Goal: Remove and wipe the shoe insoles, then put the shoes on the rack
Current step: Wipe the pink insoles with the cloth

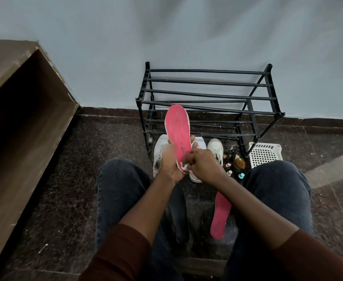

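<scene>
Head view, left hand (169, 159) gripping pink insole (177, 130), print illegible, right hand (204, 164) pinching cloth (184, 166)

My left hand (169, 162) holds a pink insole (178, 134) upright by its heel, while my right hand (204, 164) pinches a white cloth (184, 166) against it. Two white sneakers (216, 148) sit before the black shoe rack (207, 98); another pink insole (220, 216) lies on the floor between my knees.

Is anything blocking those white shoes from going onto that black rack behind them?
Nothing visible does. The white shoes sit on the floor right before the black rack, whose rails are bare. The left hand holds a pink insole above them and the right hand pinches a white cloth at its heel.
</scene>
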`<state>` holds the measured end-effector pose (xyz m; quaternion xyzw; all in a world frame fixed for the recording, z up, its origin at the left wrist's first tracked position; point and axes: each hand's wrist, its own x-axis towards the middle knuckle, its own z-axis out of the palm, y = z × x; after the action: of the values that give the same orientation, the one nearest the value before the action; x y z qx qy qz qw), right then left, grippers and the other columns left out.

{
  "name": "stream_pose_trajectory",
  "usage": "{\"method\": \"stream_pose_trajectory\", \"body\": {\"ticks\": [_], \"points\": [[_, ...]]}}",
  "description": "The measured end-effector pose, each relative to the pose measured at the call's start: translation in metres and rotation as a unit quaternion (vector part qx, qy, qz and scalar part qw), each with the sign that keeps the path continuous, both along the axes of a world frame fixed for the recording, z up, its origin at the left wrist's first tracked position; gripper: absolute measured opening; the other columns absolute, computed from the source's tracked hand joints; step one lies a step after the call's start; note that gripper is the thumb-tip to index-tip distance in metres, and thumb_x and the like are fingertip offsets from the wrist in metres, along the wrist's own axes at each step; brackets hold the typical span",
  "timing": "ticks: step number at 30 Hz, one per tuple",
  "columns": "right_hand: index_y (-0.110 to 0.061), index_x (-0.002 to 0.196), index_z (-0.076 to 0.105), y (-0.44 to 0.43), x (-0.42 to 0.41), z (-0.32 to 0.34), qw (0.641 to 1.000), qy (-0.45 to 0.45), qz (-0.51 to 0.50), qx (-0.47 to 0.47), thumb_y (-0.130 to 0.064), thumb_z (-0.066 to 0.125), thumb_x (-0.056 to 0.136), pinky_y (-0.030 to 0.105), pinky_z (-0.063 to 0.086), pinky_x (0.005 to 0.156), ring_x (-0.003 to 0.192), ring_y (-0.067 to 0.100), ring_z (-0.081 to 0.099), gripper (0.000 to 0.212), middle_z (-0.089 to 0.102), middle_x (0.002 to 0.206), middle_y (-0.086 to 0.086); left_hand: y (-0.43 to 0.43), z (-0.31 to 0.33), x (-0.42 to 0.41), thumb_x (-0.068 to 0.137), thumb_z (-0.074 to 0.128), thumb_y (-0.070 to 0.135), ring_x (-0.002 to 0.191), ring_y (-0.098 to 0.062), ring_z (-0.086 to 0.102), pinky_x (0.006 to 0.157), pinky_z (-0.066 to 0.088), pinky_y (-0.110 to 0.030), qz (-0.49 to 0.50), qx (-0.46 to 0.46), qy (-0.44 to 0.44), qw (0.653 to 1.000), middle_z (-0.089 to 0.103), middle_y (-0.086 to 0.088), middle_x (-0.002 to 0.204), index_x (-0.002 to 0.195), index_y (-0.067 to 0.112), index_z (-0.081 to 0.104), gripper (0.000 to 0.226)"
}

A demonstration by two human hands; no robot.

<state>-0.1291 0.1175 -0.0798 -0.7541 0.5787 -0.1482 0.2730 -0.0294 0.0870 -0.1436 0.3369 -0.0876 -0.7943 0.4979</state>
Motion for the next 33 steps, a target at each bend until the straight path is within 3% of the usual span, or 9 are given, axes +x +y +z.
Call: {"method": "stream_pose_trajectory", "body": {"ticks": [2, 6, 13, 17, 19, 22, 27, 30, 33], "points": [[-0.003, 0.095, 0.073, -0.007, 0.003, 0.005, 0.999, -0.028, -0.031, -0.007, 0.008, 0.056, 0.075, 0.032, 0.045, 0.085, 0.092, 0.029, 0.062, 0.028, 0.068, 0.101, 0.015, 0.001, 0.003, -0.001, 0.077, 0.058, 0.059, 0.086, -0.018, 0.056, 0.074, 0.048, -0.032, -0.042, -0.006, -0.016, 0.999, 0.06, -0.007, 0.096, 0.105, 0.007, 0.062, 0.059], [-0.001, 0.094, 0.073, 0.002, 0.008, -0.002, 0.999, -0.024, 0.017, -0.031, 0.009, 0.06, 0.076, 0.031, 0.046, 0.079, 0.084, 0.03, 0.061, 0.024, 0.065, 0.095, 0.016, 0.002, -0.005, 0.002, 0.096, 0.025, 0.055, 0.082, -0.016, 0.068, 0.073, 0.057, -0.029, -0.051, 0.02, -0.007, 0.998, 0.066, -0.005, 0.092, 0.115, 0.008, 0.057, 0.059], [0.002, 0.076, 0.072, 0.013, -0.015, -0.014, 0.995, 0.004, 0.102, -0.001, 0.016, 0.052, 0.064, 0.042, 0.053, 0.063, 0.067, 0.027, 0.061, 0.027, 0.062, 0.081, 0.016, -0.003, -0.001, 0.004, 0.098, 0.031, 0.044, 0.079, -0.017, 0.061, 0.068, 0.054, -0.028, 0.011, 0.013, -0.045, 0.999, 0.064, -0.008, 0.092, 0.106, 0.007, 0.06, 0.047], [0.006, 0.079, 0.071, 0.012, -0.022, -0.006, 0.998, -0.05, 0.033, 0.011, 0.02, 0.053, 0.068, 0.018, 0.047, 0.068, 0.073, 0.014, 0.055, 0.025, 0.057, 0.077, -0.005, -0.005, 0.011, 0.006, 0.082, 0.046, 0.045, 0.075, -0.013, 0.062, 0.064, 0.054, -0.027, -0.007, -0.014, -0.027, 1.0, 0.061, -0.005, 0.092, 0.104, 0.007, 0.06, 0.045], [0.005, 0.082, 0.072, 0.008, -0.02, 0.002, 0.997, -0.077, 0.002, 0.029, 0.018, 0.056, 0.069, 0.022, 0.046, 0.073, 0.076, 0.014, 0.056, 0.024, 0.05, 0.072, -0.016, -0.005, 0.011, 0.007, 0.079, 0.048, 0.045, 0.08, -0.014, 0.059, 0.064, 0.054, -0.027, -0.006, -0.014, -0.027, 1.0, 0.057, -0.005, 0.096, 0.108, 0.007, 0.056, 0.048], [0.0, 0.086, 0.073, -0.004, -0.021, 0.01, 0.993, -0.083, -0.033, 0.071, 0.013, 0.058, 0.07, 0.025, 0.046, 0.073, 0.076, 0.014, 0.056, 0.025, 0.061, 0.074, -0.003, -0.004, 0.006, 0.007, 0.088, 0.043, 0.047, 0.084, -0.016, 0.058, 0.069, 0.055, -0.03, -0.012, -0.008, -0.037, 0.999, 0.056, -0.007, 0.098, 0.11, 0.007, 0.059, 0.049], [-0.007, 0.098, 0.072, -0.018, -0.011, 0.011, 0.996, -0.053, -0.077, -0.013, 0.003, 0.057, 0.081, 0.004, 0.032, 0.062, 0.082, 0.012, 0.051, 0.025, 0.06, 0.09, 0.005, 0.004, 0.012, 0.002, 0.089, 0.039, 0.046, 0.068, -0.017, 0.065, 0.068, 0.053, -0.031, -0.043, -0.043, -0.057, 0.997, 0.069, -0.005, 0.073, 0.069, 0.015, 0.078, 0.053], [-0.006, 0.104, 0.07, -0.022, 0.0, 0.002, 0.997, -0.015, -0.068, -0.038, 0.002, 0.053, 0.086, 0.014, 0.027, 0.062, 0.093, 0.023, 0.056, 0.026, 0.06, 0.103, 0.014, 0.003, 0.008, 0.001, 0.092, 0.039, 0.043, 0.085, -0.023, 0.064, 0.09, 0.046, -0.041, -0.016, -0.023, -0.019, 0.999, 0.068, -0.011, 0.088, 0.085, 0.01, 0.075, 0.05], [-0.006, 0.102, 0.071, -0.025, 0.0, 0.005, 0.992, -0.059, -0.106, -0.04, 0.001, 0.055, 0.085, 0.015, 0.032, 0.068, 0.094, 0.022, 0.058, 0.025, 0.062, 0.105, 0.011, 0.003, 0.008, 0.004, 0.098, 0.028, 0.052, 0.083, -0.023, 0.067, 0.081, 0.052, -0.038, -0.027, -0.019, -0.031, 0.999, 0.07, -0.01, 0.089, 0.099, 0.009, 0.065, 0.056]]}}
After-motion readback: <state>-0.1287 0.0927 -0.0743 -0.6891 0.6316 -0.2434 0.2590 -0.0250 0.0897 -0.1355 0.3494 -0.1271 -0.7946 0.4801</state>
